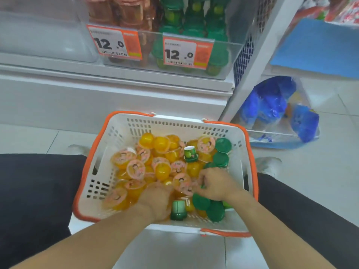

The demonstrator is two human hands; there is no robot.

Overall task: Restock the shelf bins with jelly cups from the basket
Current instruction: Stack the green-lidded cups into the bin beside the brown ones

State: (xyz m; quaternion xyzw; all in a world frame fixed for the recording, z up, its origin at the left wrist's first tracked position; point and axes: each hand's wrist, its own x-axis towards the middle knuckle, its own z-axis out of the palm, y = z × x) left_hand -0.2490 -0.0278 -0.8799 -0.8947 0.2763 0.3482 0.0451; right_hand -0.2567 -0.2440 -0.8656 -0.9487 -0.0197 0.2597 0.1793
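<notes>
A white basket with an orange rim (124,129) stands on the floor between my knees. It holds several yellow jelly cups (161,144) with pink lids and several green jelly cups (223,145) on its right side. My left hand (156,200) is down among the yellow cups, its fingers curled into the pile. My right hand (215,184) reaches in from the right, its fingers curled at a pink-lidded cup (182,183) beside the green ones. What each hand grips is hidden by the fingers. Above, a clear shelf bin (231,45) holds stacks of green and brown cups.
Two orange price tags reading 12.0 (114,42) hang on the bin fronts. A clear bin (38,35) at the left looks bare. A white mesh shelf end (250,61) stands at the right, with a plastic bag of blue packs (275,111) on the floor beyond.
</notes>
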